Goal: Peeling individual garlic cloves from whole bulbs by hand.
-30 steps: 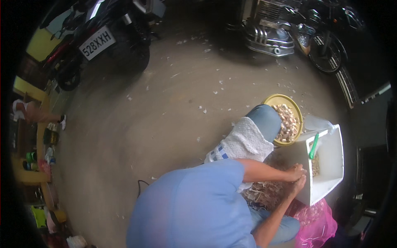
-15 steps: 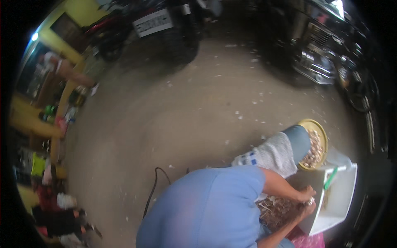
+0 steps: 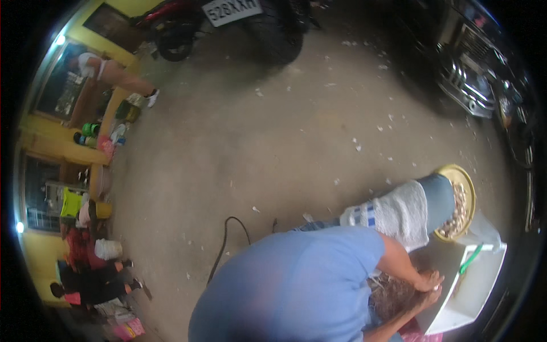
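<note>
Left hand (image 3: 427, 279) and right hand (image 3: 428, 297) held together, fingers curled nearly closed; small pale piece (image 3: 437, 288) pinched between fingertips. White box (image 3: 484, 276) placed beside hands, green tool (image 3: 470, 259) rested on rim. Yellow tray (image 3: 470, 194) of pale chunks (image 3: 457, 219) set beyond.

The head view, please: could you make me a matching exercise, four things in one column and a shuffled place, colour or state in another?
1. Towel
2. Tray
3. Box
4. Left hand and right hand

A. White, with a green thing at its rim
B. Close together
C. Draped over a leg
D. Yellow, holding pale pieces

Pairs: 1-C, 2-D, 3-A, 4-B
</note>
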Motion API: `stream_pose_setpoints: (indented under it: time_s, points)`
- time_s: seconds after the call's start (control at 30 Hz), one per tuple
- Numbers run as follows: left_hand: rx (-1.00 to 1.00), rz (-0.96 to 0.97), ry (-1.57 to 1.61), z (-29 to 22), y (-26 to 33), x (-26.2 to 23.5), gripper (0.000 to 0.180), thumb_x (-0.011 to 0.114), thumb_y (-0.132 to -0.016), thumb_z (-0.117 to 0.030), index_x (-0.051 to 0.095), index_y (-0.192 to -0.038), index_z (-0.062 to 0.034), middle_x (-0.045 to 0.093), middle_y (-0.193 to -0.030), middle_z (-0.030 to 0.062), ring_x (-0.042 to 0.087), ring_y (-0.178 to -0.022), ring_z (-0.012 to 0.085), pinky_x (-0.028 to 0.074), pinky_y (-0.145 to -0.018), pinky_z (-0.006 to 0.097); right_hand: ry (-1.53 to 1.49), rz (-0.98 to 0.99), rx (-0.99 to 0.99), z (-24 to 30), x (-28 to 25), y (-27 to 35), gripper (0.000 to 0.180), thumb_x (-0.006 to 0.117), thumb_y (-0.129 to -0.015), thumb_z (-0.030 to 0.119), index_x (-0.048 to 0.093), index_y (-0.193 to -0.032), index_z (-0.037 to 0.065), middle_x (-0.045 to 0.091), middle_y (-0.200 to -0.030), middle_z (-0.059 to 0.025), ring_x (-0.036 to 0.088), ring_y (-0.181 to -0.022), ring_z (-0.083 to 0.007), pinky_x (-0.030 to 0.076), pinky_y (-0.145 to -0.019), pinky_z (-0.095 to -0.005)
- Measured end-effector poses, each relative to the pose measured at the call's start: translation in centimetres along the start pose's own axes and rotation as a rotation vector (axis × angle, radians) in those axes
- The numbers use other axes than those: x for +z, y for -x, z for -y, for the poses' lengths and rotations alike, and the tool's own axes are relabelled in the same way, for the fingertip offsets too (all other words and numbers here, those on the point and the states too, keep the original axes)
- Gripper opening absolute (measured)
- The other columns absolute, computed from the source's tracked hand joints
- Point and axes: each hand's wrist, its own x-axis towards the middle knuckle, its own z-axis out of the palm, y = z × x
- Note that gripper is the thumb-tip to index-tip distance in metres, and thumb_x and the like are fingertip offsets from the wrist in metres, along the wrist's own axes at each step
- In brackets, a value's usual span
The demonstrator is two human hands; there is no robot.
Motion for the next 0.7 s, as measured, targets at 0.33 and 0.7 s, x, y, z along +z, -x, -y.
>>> stream_pose_setpoints:
  time_s: [0.33,0.7]
  points:
    - [0.431,0.469,0.014,-11.8,1.6,-9.9,0.039,0.048,-0.103,-0.027,0.071,-0.088,0.0013,0.072,-0.079,0.0164,0.068,-0.073,0.0211,0.053,-0.064,0.04,-0.054,-0.312,-0.121,4.0,2.2,1.3,0.027,0.055,-0.1,0.027,0.069,-0.107,0.005,0.066,-0.106,-0.0059,0.062,-0.094,-0.015,0.051,-0.084,-0.0324]
    - [-0.259,0.816,0.423,-17.2,3.4,-10.2,0.054,0.068,-0.092,-0.059,0.06,-0.075,-0.0075,0.06,-0.069,-0.0007,0.055,-0.055,0.0069,0.044,-0.045,0.025,-0.412,-0.168,-0.059,11.5,1.1,6.6,0.032,0.069,-0.094,0.027,0.061,-0.113,0.003,0.065,-0.088,-0.0031,0.062,-0.069,-0.0095,0.05,-0.046,-0.0254]
